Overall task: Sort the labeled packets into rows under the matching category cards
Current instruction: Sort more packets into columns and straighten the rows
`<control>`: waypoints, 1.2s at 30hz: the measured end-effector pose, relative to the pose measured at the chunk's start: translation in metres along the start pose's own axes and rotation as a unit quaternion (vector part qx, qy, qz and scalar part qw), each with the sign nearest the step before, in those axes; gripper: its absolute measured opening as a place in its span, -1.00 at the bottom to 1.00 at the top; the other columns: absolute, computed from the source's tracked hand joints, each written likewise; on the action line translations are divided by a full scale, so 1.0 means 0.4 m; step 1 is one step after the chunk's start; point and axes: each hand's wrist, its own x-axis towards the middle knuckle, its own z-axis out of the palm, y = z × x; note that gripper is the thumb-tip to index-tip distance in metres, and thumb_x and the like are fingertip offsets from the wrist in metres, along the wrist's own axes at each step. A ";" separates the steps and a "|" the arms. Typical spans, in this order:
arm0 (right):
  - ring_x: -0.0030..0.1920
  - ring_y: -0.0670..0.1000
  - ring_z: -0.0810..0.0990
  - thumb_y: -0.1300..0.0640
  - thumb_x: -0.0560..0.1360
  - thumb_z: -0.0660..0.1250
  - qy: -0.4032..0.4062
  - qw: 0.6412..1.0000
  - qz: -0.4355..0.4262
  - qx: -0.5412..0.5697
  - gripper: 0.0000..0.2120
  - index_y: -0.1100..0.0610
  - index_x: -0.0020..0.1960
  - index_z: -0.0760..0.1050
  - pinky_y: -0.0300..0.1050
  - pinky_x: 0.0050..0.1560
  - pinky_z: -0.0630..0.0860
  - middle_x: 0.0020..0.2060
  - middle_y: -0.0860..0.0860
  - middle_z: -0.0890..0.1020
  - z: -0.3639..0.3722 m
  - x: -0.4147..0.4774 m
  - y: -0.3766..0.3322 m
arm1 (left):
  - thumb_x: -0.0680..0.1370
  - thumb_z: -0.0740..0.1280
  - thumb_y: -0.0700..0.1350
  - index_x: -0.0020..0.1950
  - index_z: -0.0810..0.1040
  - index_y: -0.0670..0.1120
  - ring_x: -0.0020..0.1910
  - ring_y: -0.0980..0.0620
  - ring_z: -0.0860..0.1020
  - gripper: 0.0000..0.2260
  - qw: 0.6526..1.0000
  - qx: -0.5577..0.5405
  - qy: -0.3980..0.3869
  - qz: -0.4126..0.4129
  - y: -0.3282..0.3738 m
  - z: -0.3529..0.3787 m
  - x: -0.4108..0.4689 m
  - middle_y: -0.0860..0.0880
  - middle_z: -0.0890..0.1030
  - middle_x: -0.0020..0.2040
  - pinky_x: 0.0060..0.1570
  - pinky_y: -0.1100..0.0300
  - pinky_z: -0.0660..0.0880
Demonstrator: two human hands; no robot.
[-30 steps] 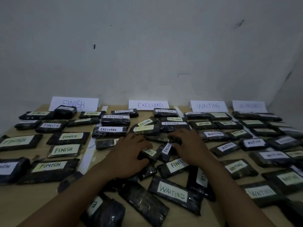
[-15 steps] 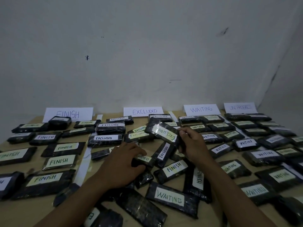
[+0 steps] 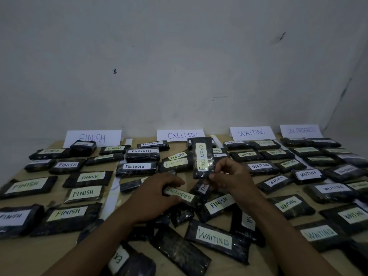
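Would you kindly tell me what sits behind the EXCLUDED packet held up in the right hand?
Behind the held packet, pinched by the right hand, edges of packets in the EXCLUDED row peek out at both sides; their middles and most labels are covered.

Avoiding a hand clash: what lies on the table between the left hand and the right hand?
Head view: the flat EXCLUDED packet gripped by the left hand, then a slanted packet under the raised EXCLUDED packet pinched by the right hand.
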 end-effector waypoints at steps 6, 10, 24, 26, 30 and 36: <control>-0.36 -0.04 0.59 0.22 0.39 0.50 0.071 0.958 -0.031 -0.277 -0.87 0.13 -0.22 0.54 -0.24 -0.35 0.52 -0.34 0.03 0.62 -0.007 0.015 0.042 | 0.37 0.53 -0.01 0.06 0.59 0.16 0.02 0.27 0.52 -0.70 1.000 -0.011 -0.014 0.005 0.002 -0.004 0.003 0.19 0.57 0.01 0.00 0.35 0.46; -0.41 -0.09 0.57 0.13 0.36 0.53 0.054 0.934 -0.045 -0.351 -0.84 0.11 -0.29 0.55 -0.21 -0.34 0.49 -0.41 0.00 0.62 -0.003 0.017 0.051 | 0.31 0.59 0.00 -0.01 0.62 0.12 -0.13 0.21 0.58 -0.70 0.997 -0.066 0.028 0.002 0.018 -0.009 -0.007 0.10 0.64 -0.13 -0.18 0.42 0.46; -0.21 -0.06 0.58 0.10 0.41 0.48 -0.076 0.944 -0.098 -0.306 -0.80 -0.13 -0.01 0.62 -0.21 -0.17 0.54 -0.18 -0.12 0.63 0.013 -0.009 0.037 | 0.45 0.47 -0.09 -0.19 0.65 0.08 -0.12 0.20 0.60 -0.93 0.986 -0.137 0.089 -0.043 0.019 -0.012 0.008 0.10 0.66 -0.12 -0.07 0.23 0.54; -0.23 0.02 0.58 0.17 0.40 0.49 -0.081 0.947 -0.093 -0.298 -0.72 -0.17 0.00 0.60 -0.16 -0.17 0.54 -0.15 -0.10 0.62 0.015 -0.011 0.035 | 0.44 0.48 -0.15 -0.17 0.66 0.08 -0.11 0.14 0.63 -0.89 0.980 -0.178 0.078 -0.049 0.014 -0.018 0.008 0.04 0.67 -0.09 -0.05 0.20 0.56; -0.27 0.11 0.57 0.35 0.38 0.44 -0.081 0.956 -0.102 -0.262 -0.70 -0.04 -0.10 0.57 -0.03 -0.22 0.56 -0.20 -0.10 0.63 0.013 -0.006 0.037 | 0.46 0.45 -0.25 -0.10 0.66 -0.01 -0.08 -0.01 0.67 -0.86 0.964 -0.256 0.057 -0.045 0.010 -0.028 0.005 -0.06 0.68 -0.07 0.00 0.11 0.58; -0.19 -0.03 0.57 0.49 0.33 0.38 -0.068 0.941 -0.185 -0.276 -0.70 0.09 -0.22 0.51 -0.31 -0.20 0.48 -0.17 -0.06 0.58 0.008 -0.004 0.035 | 0.51 0.38 -0.23 -0.09 0.65 -0.03 -0.11 -0.03 0.66 -0.89 0.948 -0.282 0.106 -0.099 0.003 -0.072 0.003 -0.06 0.69 -0.14 -0.02 0.03 0.59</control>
